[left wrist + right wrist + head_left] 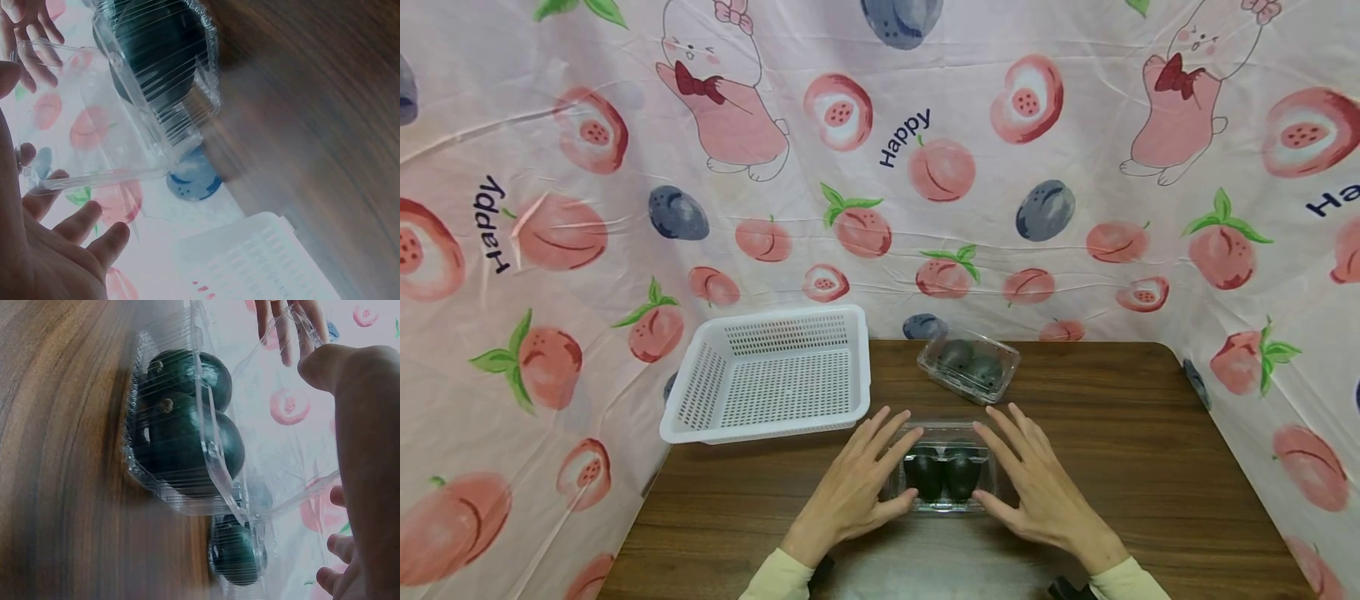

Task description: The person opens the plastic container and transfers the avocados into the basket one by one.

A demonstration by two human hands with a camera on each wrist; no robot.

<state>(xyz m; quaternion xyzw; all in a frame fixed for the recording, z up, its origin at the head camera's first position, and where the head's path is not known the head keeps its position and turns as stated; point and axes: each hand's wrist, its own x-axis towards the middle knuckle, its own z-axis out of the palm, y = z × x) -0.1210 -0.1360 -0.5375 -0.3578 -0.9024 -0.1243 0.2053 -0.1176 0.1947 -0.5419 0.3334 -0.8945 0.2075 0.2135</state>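
Note:
A clear plastic clamshell box lies on the table between both hands, with two dark green avocados side by side in it. Its transparent lid is raised above the base in both wrist views. My left hand is at the box's left side, fingers spread, with thumb and index finger at the lid's edge. Mirroring it on the right, my right hand has spread fingers, its thumb at the lid's rim. Through the ribbed base the avocados show dark.
Behind the box sits another clear clamshell with two avocados. A white perforated basket stands at the back left of the brown wooden table. A fruit-printed curtain hangs behind and along the sides.

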